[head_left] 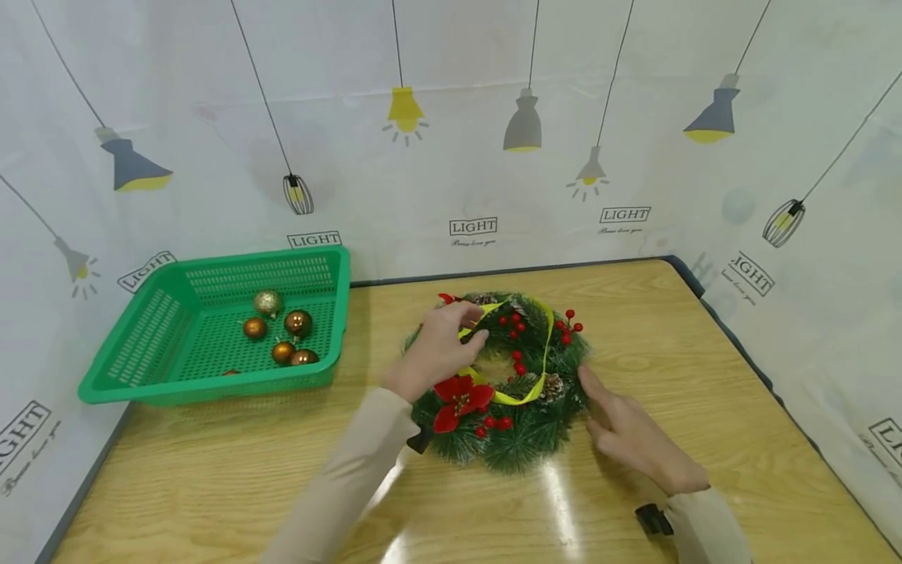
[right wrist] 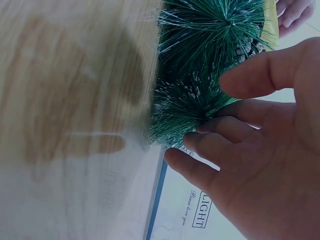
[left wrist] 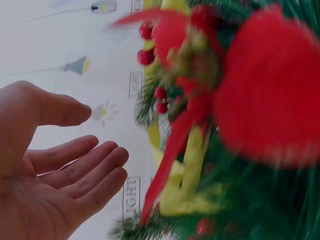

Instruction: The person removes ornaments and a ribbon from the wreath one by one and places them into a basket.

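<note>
White curtain printed with hanging lamps and the word LIGHT (head_left: 473, 226) closes the wooden worktop (head_left: 705, 376) on three sides. On the worktop, a little behind its middle, lies the Christmas wreath (head_left: 524, 439), flat, made of green pine needles with frosted tips. A yellow ribbon (head_left: 528, 392) crosses the ring of the wreath; red berries (head_left: 569, 321) sit on its far right part and a red poinsettia flower (head_left: 460, 398) on its near left part, with a pine cone (head_left: 553, 385) on the near right.

The left hand (head_left: 440, 345) rests over the left side of the wreath. In the left wrist view its fingers are only loosely bent with the palm free, so it grips nothing, although in the head view the fingertips lie at the yellow ribbon. The right hand (head_left: 630, 439) lies on the worktop just beside the right edge of the wreath, fingers straight and relaxed, and their tips touch the needles; it holds nothing.

Well apart to the left, at the far corner, stands a green plastic basket (head_left: 169, 313), slightly tilted. Inside it lie several round ornament balls: one gold glitter ball (head_left: 268, 301) and some copper-brown balls (head_left: 298, 322) near it, all together in the middle of the basket floor.
</note>
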`<state>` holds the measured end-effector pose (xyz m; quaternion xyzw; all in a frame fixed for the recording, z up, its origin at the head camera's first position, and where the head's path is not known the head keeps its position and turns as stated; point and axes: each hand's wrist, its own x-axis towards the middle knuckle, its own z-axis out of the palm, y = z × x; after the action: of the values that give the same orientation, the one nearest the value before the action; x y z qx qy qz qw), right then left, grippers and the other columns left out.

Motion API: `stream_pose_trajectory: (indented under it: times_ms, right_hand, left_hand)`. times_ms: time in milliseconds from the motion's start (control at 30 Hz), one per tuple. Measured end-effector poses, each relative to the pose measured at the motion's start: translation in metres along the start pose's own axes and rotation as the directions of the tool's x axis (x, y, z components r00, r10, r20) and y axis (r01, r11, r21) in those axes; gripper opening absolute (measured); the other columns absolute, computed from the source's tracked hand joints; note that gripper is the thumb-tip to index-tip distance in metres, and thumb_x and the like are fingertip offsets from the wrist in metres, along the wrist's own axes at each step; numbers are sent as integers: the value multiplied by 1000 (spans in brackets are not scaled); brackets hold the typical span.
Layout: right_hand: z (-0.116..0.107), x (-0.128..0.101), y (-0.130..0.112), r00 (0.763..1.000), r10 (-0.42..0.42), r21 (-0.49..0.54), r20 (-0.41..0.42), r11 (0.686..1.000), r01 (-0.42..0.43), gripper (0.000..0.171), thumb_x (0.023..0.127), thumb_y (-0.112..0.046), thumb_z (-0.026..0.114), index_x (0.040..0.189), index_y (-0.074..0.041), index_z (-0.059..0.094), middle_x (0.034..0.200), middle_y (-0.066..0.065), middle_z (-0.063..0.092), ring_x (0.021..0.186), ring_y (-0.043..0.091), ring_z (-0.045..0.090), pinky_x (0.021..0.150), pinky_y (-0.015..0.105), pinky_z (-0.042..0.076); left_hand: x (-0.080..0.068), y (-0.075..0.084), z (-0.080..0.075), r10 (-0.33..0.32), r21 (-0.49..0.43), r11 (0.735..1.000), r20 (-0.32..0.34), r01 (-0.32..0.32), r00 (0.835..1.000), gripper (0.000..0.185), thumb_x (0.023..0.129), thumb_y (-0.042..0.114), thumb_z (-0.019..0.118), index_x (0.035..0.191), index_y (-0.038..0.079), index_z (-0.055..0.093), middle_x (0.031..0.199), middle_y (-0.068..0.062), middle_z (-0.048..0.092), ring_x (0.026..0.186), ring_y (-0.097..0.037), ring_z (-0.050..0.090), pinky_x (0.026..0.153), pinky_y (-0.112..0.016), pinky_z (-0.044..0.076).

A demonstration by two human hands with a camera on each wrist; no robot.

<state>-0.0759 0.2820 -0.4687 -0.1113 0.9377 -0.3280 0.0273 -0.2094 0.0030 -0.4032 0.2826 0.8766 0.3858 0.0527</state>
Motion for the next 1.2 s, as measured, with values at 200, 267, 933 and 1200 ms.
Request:
stream_pose_trajectory:
  times_ms: [200, 267, 933, 1200]
  right_hand:
    - [1, 1, 1, 1000, -10, -10, -15, 1000, 10, 80, 90, 4, 58, 159, 4, 17, 160, 30, 24, 40, -1, 27, 76, 31, 57]
    - [2, 1, 2, 1000, -9, -2, -16, 1000, 9, 81, 89, 4, 58, 159, 3, 17, 160, 30, 22, 42, -1, 29, 81, 36, 60]
    - [-2, -3, 2, 1000, 0, -33, -31, 999, -1, 85, 90, 4, 59, 161, -2, 13, 158, 30, 27, 65, 14, 59, 102, 55, 53]
    - [3, -3, 5, 1000, 1, 16, -14, 1000, -1, 89, 88, 6, 57, 162, -4, 9, 152, 37, 36, 42, -2, 25, 66, 27, 52]
  left_hand:
    - [4, 8, 19, 19, -6, 1000, 107, -19, 994, 39, 103, 19, 59, 137, 1, 57, 135, -16, 62, 121, -27, 62, 102, -42, 55]
    - [6, 11, 23, 24, 2, 1000, 135, -24, 991, 38, 104, 19, 58, 137, 0, 57, 135, -16, 62, 121, -27, 62, 102, -41, 55]
    - [26, 32, 53, -1, 58, 998, 283, -16, 959, 31, 107, 28, 51, 125, 7, 66, 113, -4, 71, 89, -8, 67, 81, -25, 59]
    - [26, 37, 66, -61, 34, 998, 313, 52, 948, 26, 106, 31, 54, 110, 10, 69, 90, 2, 68, 68, -8, 62, 64, -23, 53]
